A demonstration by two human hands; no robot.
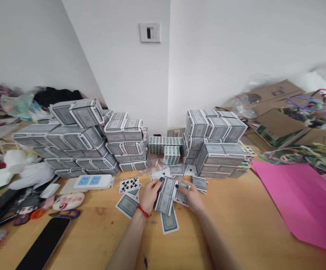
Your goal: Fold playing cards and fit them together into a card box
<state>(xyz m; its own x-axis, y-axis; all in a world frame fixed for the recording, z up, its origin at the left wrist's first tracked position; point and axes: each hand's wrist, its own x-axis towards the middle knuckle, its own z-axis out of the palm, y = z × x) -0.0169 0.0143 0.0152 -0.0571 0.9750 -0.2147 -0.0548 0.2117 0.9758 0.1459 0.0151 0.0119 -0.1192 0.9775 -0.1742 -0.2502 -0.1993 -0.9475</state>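
My left hand (149, 194), with a red string bracelet at its wrist, grips the side of a grey-backed playing card piece (166, 197) that looks creased or joined from cards. My right hand (193, 197) is closed with its fingers on another patterned playing card (181, 194) beside that piece. What the undersides of the fingers do is hidden. A loose card (170, 223) lies face down just below the hands. To the left are a ten of clubs (129, 185) and a face-down card (127, 204).
Tall stacks of card-covered blocks stand at the left (80, 138) and right (220, 150). Smaller green-patterned blocks (165, 144) sit between them. A white power strip (95, 182) and black phone (45, 243) lie left, pink paper (300, 202) and cardboard boxes (278, 93) right.
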